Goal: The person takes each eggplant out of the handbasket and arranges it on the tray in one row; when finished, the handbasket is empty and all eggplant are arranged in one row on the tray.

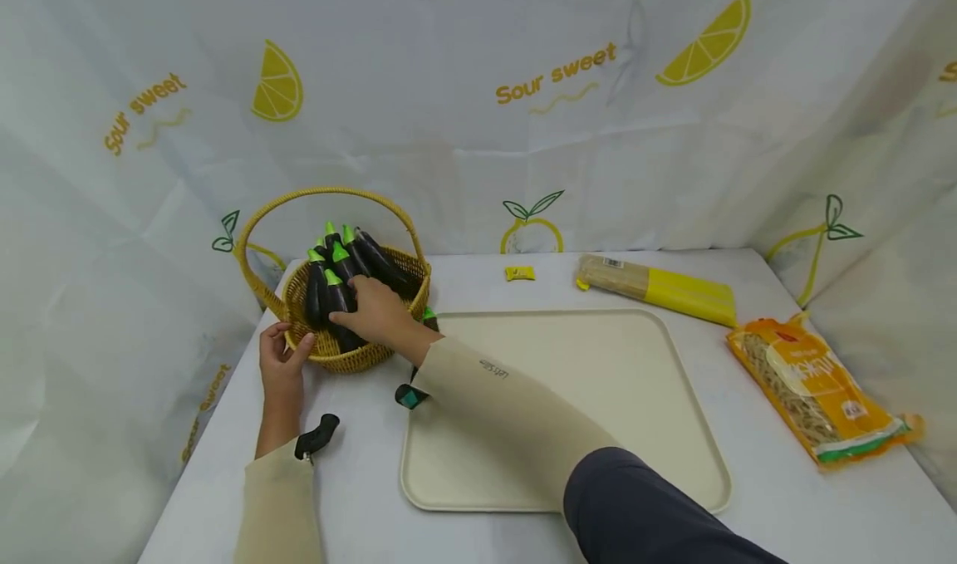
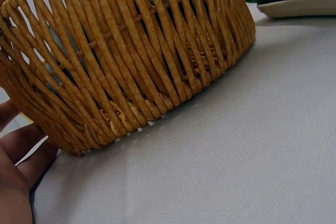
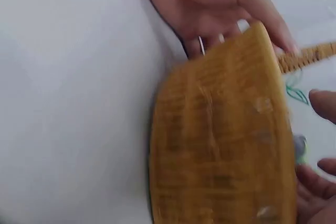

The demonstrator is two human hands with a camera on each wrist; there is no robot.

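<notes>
A wicker basket (image 1: 351, 363) with a tall handle stands at the table's back left, holding several dark eggplants (image 1: 381, 258) with bright green caps. My left hand (image 1: 284, 369) holds the basket's near left side, thumb by the rim near the handle's foot; in the left wrist view its fingers (image 2: 37, 161) touch the outer weave. Over the basket reaches my right hand (image 1: 381, 311), thumb and fingers spread about the front eggplant (image 1: 338, 296). No eggplant shows between them in the blurred right wrist view. Another eggplant (image 1: 429, 319) lies by the tray, mostly behind my right forearm.
A beige tray (image 1: 583, 365) lies mid-table, my right sleeve crossing it. Behind it is a small yellow packet (image 1: 519, 273). Towards the right are a yellow-wrapped noodle pack (image 1: 658, 290) and an orange bag (image 1: 815, 389). A printed white curtain (image 1: 463, 165) hangs behind.
</notes>
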